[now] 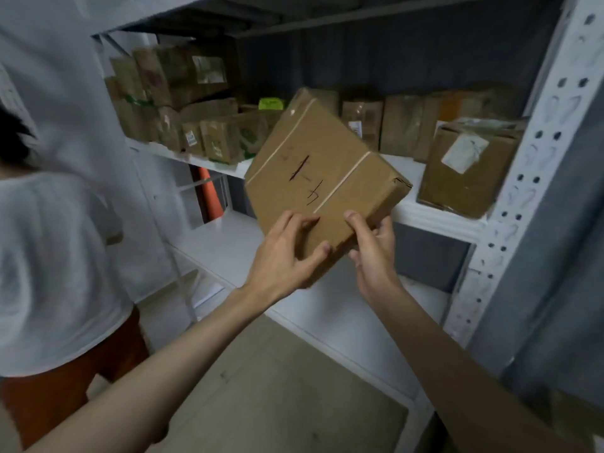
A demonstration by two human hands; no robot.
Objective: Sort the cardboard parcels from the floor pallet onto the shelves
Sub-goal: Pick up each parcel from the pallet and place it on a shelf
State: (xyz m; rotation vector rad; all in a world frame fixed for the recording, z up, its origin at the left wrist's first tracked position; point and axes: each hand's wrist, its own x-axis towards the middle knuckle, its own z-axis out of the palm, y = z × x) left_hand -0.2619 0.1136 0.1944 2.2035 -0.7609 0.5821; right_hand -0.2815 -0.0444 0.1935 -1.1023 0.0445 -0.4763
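Note:
I hold a flat brown cardboard parcel [322,168] with tape lines and black handwriting, tilted up in front of a white metal shelf [434,214]. My left hand [287,253] grips its near lower corner, fingers curled over the top face. My right hand [372,246] grips the same near edge from the right, thumb on top and fingers underneath. The parcel hangs in the air above the shelf's front edge, between the parcels standing on the shelf. The floor pallet is out of view.
Several cardboard parcels [470,171] stand along the shelf, stacked higher at the left [176,93]. A perforated white upright [529,178] rises at the right. A lower white shelf [330,308] lies beneath. A person in a white shirt [49,263] stands close at my left.

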